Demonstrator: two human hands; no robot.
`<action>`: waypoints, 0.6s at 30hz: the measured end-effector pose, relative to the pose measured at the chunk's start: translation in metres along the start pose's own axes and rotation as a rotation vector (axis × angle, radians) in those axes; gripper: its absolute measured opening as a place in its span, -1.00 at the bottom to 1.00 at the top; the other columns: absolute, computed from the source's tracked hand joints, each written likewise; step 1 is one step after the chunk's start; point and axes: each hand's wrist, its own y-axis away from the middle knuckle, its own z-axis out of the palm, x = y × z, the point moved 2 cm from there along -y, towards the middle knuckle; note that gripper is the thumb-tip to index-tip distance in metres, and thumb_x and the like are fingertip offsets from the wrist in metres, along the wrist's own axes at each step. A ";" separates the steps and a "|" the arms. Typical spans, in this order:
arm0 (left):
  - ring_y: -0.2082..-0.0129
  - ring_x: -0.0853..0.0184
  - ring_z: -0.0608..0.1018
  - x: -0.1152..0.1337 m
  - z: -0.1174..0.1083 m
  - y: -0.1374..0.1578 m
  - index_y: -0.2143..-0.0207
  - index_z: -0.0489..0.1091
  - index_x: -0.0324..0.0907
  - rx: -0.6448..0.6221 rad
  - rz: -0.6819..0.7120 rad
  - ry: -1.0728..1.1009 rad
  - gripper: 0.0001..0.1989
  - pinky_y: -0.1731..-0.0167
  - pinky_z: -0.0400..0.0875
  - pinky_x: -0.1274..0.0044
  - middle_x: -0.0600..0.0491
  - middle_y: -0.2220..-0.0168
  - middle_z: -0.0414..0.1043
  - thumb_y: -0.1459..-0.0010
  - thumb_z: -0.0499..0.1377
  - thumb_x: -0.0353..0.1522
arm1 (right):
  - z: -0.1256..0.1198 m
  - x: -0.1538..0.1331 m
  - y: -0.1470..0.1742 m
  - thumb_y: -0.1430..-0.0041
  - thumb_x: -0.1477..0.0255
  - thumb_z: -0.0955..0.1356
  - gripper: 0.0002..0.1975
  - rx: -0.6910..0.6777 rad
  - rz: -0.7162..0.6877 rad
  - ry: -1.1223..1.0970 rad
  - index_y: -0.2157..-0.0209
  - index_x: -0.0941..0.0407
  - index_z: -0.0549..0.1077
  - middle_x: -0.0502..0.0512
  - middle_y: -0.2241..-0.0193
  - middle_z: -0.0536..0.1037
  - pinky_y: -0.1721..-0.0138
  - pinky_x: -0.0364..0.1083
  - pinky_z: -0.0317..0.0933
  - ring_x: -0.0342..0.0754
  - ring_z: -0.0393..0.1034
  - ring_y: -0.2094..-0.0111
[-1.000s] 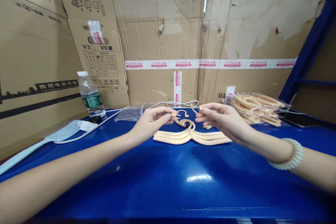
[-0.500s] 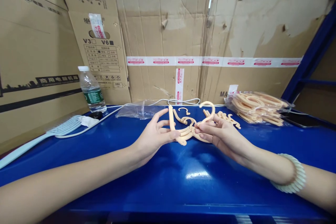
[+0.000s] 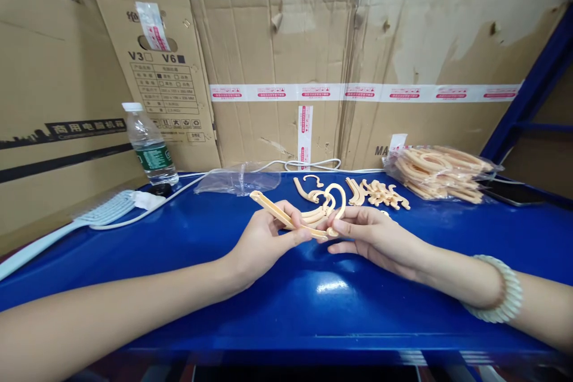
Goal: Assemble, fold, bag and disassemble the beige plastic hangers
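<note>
Between thumb and fingers, my left hand [image 3: 273,236] pinches a long beige plastic hanger arm [image 3: 275,210], its far end tilted up to the left. My right hand [image 3: 369,230] grips a curved beige hanger hook [image 3: 340,196] by its lower end. The hook's base meets the inner end of the arm; whether they are joined I cannot tell. Just behind the hands lie curved hanger pieces [image 3: 308,215], partly hidden by my fingers. Farther back are a loose arm [image 3: 304,190] and a small hook [image 3: 312,178]. A pile of hooks [image 3: 385,193] lies beside several arms [image 3: 356,191].
On the blue table [image 3: 268,316], a clear bag of hanger parts [image 3: 441,173] sits at the back right by a dark phone [image 3: 514,193]. At left are a water bottle [image 3: 152,152], a light-blue hairbrush [image 3: 102,209] and a white cable [image 3: 188,188]. An empty plastic bag [image 3: 237,181] lies behind; cardboard [image 3: 277,48] walls the back.
The hanger arm has turned from upright to slanting left, and the hook has moved left and down to its inner end. My hands are closer together. The camera view has shifted slightly.
</note>
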 end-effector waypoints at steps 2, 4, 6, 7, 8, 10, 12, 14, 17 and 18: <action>0.27 0.32 0.54 0.000 0.001 0.000 0.46 0.28 -0.17 -0.011 0.003 -0.021 -0.78 0.18 0.39 0.47 0.14 0.43 0.43 0.01 0.32 -0.39 | 0.001 0.000 0.001 -0.04 0.35 0.53 -0.75 -0.027 0.011 0.004 0.32 0.20 0.51 0.16 0.30 0.59 0.20 -0.13 0.44 0.00 0.52 0.19; 0.27 0.32 0.53 0.000 0.002 0.001 0.47 0.28 -0.16 -0.025 0.008 -0.034 -0.78 0.18 0.40 0.46 0.14 0.44 0.42 0.01 0.32 -0.38 | 0.002 0.000 0.002 -0.06 0.36 0.52 -0.76 -0.048 0.018 0.013 0.31 0.21 0.50 0.17 0.31 0.59 0.20 -0.13 0.44 -0.01 0.53 0.21; 0.28 0.32 0.53 0.000 0.003 0.002 0.48 0.28 -0.16 -0.027 0.023 -0.048 -0.78 0.19 0.41 0.46 0.14 0.45 0.40 0.01 0.32 -0.38 | 0.002 0.000 0.003 -0.08 0.37 0.51 -0.77 -0.064 0.030 0.020 0.31 0.21 0.51 0.17 0.33 0.59 0.20 -0.13 0.44 -0.02 0.54 0.24; 0.29 0.32 0.52 0.001 0.003 0.002 0.49 0.28 -0.16 -0.028 0.032 -0.054 -0.78 0.21 0.42 0.46 0.14 0.45 0.39 0.01 0.32 -0.37 | 0.003 -0.001 0.003 -0.08 0.37 0.51 -0.77 -0.068 0.036 0.017 0.31 0.21 0.51 0.17 0.33 0.59 0.20 -0.13 0.43 -0.03 0.54 0.24; 0.31 0.33 0.52 0.001 0.003 0.003 0.49 0.28 -0.16 -0.028 0.040 -0.060 -0.79 0.24 0.42 0.47 0.15 0.46 0.36 0.00 0.31 -0.37 | 0.003 -0.001 0.003 -0.07 0.37 0.51 -0.77 -0.068 0.041 0.013 0.30 0.21 0.51 0.17 0.32 0.59 0.19 -0.13 0.43 -0.02 0.54 0.24; 0.34 0.35 0.49 0.001 0.004 0.004 0.49 0.28 -0.16 -0.034 0.061 -0.063 -0.79 0.29 0.42 0.49 0.15 0.47 0.32 -0.01 0.30 -0.36 | 0.003 -0.001 0.003 -0.06 0.37 0.52 -0.76 -0.062 0.045 0.008 0.31 0.22 0.51 0.18 0.31 0.59 0.18 -0.11 0.43 -0.01 0.53 0.23; 0.34 0.35 0.48 0.002 0.004 0.005 0.50 0.27 -0.17 -0.055 0.087 -0.064 -0.79 0.30 0.41 0.50 0.14 0.45 0.31 -0.04 0.28 -0.36 | 0.002 -0.001 0.003 -0.04 0.37 0.53 -0.76 -0.054 0.043 0.013 0.32 0.22 0.51 0.17 0.31 0.59 0.18 -0.11 0.44 -0.02 0.53 0.23; 0.32 0.35 0.48 0.003 0.004 0.006 0.51 0.27 -0.18 -0.081 0.127 -0.089 -0.79 0.28 0.40 0.49 0.12 0.43 0.33 -0.07 0.27 -0.38 | 0.003 0.000 0.002 -0.02 0.37 0.54 -0.76 -0.056 0.038 0.024 0.35 0.21 0.51 0.16 0.32 0.58 0.21 -0.13 0.44 -0.04 0.53 0.26; 0.31 0.34 0.50 0.006 0.004 0.006 0.53 0.27 -0.18 -0.106 0.164 -0.138 -0.79 0.26 0.40 0.49 0.10 0.42 0.34 -0.08 0.26 -0.40 | 0.003 0.002 0.002 0.01 0.34 0.55 -0.73 -0.042 0.022 0.034 0.39 0.21 0.49 0.14 0.37 0.58 0.25 -0.16 0.43 -0.07 0.53 0.30; 0.32 0.34 0.50 0.007 0.004 0.006 0.53 0.27 -0.18 -0.109 0.166 -0.145 -0.79 0.27 0.40 0.49 0.11 0.42 0.34 -0.08 0.25 -0.40 | 0.003 0.002 0.002 0.02 0.33 0.55 -0.72 -0.031 0.012 0.037 0.40 0.20 0.47 0.12 0.40 0.58 0.26 -0.16 0.43 -0.07 0.53 0.31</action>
